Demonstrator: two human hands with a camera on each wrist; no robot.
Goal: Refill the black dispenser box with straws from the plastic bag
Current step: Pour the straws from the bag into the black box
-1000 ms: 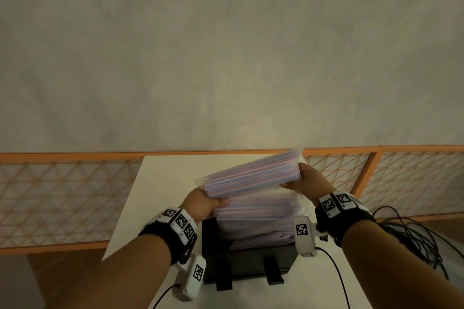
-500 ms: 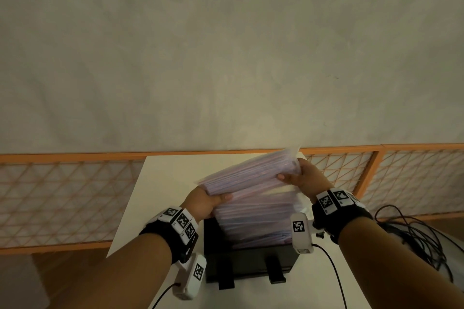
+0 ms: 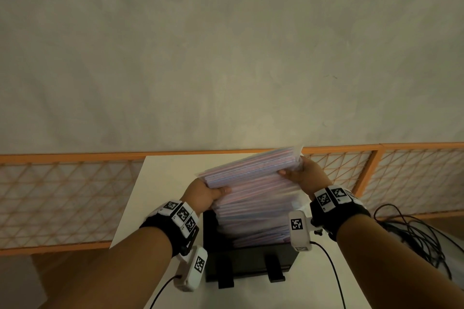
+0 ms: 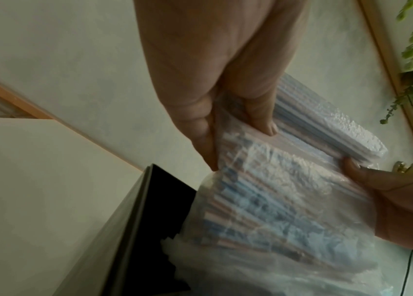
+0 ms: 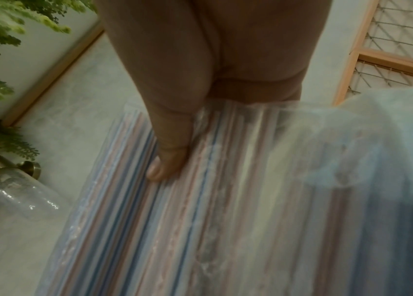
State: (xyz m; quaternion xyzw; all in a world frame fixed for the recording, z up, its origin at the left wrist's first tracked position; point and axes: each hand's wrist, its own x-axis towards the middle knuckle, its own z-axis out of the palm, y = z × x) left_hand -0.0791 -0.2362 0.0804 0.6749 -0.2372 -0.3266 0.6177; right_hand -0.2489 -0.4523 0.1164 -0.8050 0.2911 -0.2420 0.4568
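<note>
White table (image 3: 160, 183) standing against an orange lattice railing (image 3: 62, 198), its top lying pale and flat. Black dispenser box (image 3: 251, 262) sitting directly on the tabletop near the front edge, open side facing up. Two thin black cables (image 3: 334, 273) trailing across the surface at the front, one on either side of the box.

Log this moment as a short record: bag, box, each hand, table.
bag: clear plastic bag of pink and blue straws, raised, tilted up to the right, over the box
box: black dispenser box, open, straws piled inside
left hand: grips the bag's left end
right hand: grips the bag's right end
table: white tabletop, under the box
</note>
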